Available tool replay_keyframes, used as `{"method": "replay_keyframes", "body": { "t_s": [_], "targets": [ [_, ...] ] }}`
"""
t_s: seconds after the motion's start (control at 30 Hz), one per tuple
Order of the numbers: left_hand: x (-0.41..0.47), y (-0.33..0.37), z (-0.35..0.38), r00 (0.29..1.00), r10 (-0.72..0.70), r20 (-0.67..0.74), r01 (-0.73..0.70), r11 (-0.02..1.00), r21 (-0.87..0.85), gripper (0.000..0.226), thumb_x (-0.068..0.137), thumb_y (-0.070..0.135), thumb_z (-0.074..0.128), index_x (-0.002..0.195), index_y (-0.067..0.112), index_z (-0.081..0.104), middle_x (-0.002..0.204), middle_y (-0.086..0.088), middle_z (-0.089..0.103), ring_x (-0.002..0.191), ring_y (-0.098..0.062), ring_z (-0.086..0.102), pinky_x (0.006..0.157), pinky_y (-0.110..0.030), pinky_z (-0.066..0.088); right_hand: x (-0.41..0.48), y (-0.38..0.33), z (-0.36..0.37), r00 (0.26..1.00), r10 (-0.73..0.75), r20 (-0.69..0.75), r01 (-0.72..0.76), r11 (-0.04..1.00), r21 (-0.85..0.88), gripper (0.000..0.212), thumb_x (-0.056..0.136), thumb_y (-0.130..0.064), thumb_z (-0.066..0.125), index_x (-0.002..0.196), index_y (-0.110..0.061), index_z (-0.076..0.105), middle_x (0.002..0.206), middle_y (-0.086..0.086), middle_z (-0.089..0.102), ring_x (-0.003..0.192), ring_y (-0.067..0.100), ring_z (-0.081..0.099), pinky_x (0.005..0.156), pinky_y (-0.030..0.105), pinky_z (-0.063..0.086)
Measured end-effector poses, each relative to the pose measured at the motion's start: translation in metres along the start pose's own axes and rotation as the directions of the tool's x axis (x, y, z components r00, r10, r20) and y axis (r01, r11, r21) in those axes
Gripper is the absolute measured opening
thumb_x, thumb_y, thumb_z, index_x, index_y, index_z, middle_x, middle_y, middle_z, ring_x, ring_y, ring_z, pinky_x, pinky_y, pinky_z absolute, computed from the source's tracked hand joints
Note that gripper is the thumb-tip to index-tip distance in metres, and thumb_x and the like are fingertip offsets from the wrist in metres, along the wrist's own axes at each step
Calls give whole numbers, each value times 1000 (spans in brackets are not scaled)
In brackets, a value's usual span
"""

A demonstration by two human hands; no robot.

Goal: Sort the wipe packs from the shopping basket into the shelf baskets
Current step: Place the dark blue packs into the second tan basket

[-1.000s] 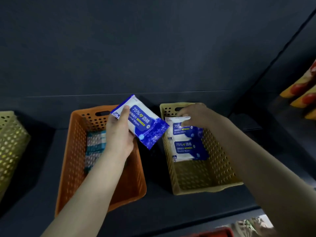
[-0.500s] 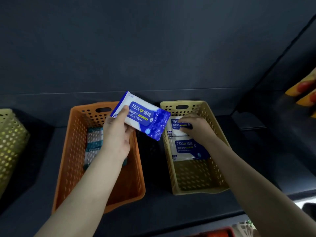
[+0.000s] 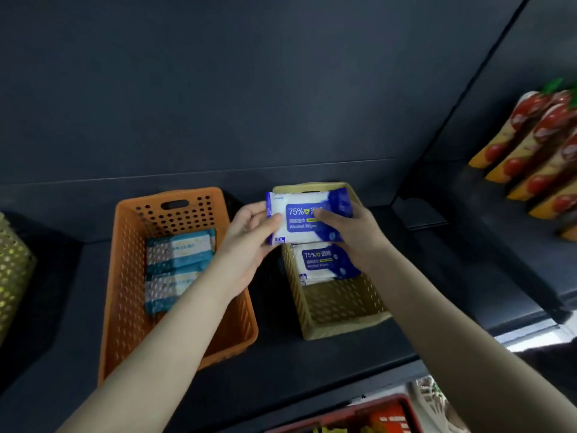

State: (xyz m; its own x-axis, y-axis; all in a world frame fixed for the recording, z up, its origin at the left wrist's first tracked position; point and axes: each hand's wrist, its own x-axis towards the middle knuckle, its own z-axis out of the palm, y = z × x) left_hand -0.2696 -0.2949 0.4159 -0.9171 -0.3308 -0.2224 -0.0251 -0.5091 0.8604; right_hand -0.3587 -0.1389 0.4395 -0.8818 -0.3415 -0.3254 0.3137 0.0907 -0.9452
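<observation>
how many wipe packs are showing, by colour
blue: 2, held pack and lying pack in the tan basket
teal: 2, upper teal pack and lower teal pack in the orange basket
total: 4 showing; the held pack may hide more

A blue-and-white wipe pack (image 3: pixel 307 218) is held over the far end of the tan basket (image 3: pixel 340 310) by both hands. Its left edge is pinched by the left hand (image 3: pixel 249 235), thumb on the printed face, and its right part is gripped by the right hand (image 3: pixel 349 232). A second pack (image 3: pixel 327 264) of the same print is seen lying inside the tan basket. Teal-and-white packs (image 3: pixel 179 251) are laid in the orange basket (image 3: pixel 125 276) beside it on the dark shelf (image 3: pixel 281 354). A yellow-green basket (image 3: pixel 12 276) is cut off at the left edge. Tomato-printed pouches (image 3: pixel 537 151) are stacked at the right, and a red shopping basket (image 3: pixel 359 410) is partly seen below.
</observation>
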Motion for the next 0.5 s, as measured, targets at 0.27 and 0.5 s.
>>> {"method": "replay_keyframes", "body": {
  "t_s": [0.27, 0.5],
  "targets": [
    [8, 3, -8, 956, -271, 107, 283, 952, -115, 67, 94, 44, 48, 152, 20, 25, 154, -12, 34, 135, -34, 41, 109, -49, 33, 10, 17, -53, 985, -110, -131, 18, 830, -557, 21, 80, -13, 76, 97, -15, 66, 92, 2, 72, 84, 18, 69, 75, 32, 54],
    [12, 3, -14, 939, -306, 156, 331, 927, -174, 72, 89, 49, 51, 151, 21, 27, 150, -12, 40, 132, -36, 45, 104, -58, 38, 24, 41, -24, 988, -131, -79, 21, 626, -780, 60, 82, -22, 75, 133, -16, 45, 121, 6, 64, 110, 26, 61, 92, 39, 49]
  ]
}}
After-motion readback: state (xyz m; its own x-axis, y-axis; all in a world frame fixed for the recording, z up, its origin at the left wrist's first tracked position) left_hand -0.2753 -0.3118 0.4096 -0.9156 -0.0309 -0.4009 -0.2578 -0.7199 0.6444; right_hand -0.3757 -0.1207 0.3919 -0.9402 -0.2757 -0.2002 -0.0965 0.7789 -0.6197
